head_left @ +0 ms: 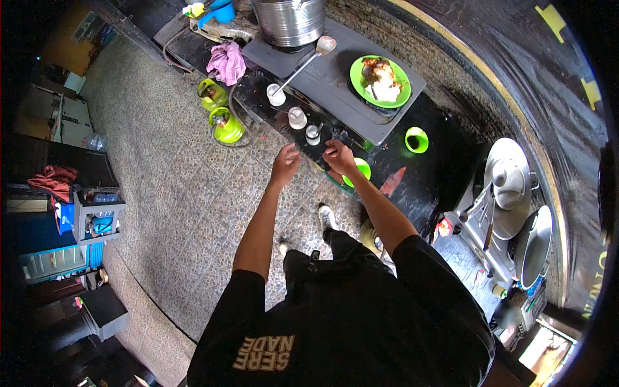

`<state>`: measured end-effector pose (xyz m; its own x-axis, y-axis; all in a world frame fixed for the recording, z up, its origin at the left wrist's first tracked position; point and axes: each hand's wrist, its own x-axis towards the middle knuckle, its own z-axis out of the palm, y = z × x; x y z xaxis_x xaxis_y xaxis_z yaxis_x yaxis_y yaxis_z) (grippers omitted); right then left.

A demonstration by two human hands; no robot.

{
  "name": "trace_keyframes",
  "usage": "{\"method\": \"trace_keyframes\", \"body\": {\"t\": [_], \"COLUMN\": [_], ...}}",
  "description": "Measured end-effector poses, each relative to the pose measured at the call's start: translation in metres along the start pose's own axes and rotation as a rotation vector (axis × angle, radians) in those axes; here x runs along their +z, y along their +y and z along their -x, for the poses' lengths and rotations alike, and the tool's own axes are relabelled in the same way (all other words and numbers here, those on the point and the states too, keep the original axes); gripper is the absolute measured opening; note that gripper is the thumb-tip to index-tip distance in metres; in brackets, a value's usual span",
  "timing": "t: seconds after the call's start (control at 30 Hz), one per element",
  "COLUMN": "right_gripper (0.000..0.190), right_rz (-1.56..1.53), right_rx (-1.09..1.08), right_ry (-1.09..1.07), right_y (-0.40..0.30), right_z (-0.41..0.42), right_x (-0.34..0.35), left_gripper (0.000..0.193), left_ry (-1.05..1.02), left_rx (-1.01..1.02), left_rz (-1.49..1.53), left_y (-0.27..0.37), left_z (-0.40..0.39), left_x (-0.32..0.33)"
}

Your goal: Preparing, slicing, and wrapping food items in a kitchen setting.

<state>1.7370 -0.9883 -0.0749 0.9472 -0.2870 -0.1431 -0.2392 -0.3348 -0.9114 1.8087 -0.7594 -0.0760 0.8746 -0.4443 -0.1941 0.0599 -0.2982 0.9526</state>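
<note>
My left hand point(286, 166) hovers over the pebbled floor by the counter's front edge, its fingers loosely curled and apart. Close to the three small jars, my right hand point(340, 157) is held above the counter, also loosely curled, with no object visible in it. The nearest jar point(313, 135) has a spoon in it; another jar point(297, 118) stands behind. A third white container point(276, 95) lies under the handle of a long metal spatula point(304, 67). My right wrist partly covers a green cup point(362, 169). A green plate of food point(382, 82) rests on the stove point(333, 82).
A large metal pot point(290, 22) stands on the stove's far end. Another green cup point(416, 140) with dark contents is to the right. Two green gas cylinders point(226, 126) sit on the floor, a hose beside them. Woks point(532, 246) and ladles lie at the far right.
</note>
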Motion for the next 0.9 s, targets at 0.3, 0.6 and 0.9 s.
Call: {"method": "trace_keyframes", "body": {"t": [0.3,0.6,0.9], "right_gripper": [0.067,0.067,0.069], "right_rz": [0.169,0.17,0.125], "right_rx": [0.032,-0.041,-0.099], "right_ry": [0.038,0.0,0.034], "right_y": [0.034,0.054,0.037], "right_z": [-0.065,-0.095,-0.086], "right_x": [0.025,0.048,0.043], "left_gripper": [0.067,0.067,0.059], "left_ry": [-0.03,0.025,0.085], "left_rx": [-0.073,0.088,-0.002], "left_rz": [-0.054,0.052,0.038], "left_y": [-0.056,-0.077,-0.08], "left_z": [-0.07,-0.1,-0.094], "left_x": [0.033,0.06,0.067]}}
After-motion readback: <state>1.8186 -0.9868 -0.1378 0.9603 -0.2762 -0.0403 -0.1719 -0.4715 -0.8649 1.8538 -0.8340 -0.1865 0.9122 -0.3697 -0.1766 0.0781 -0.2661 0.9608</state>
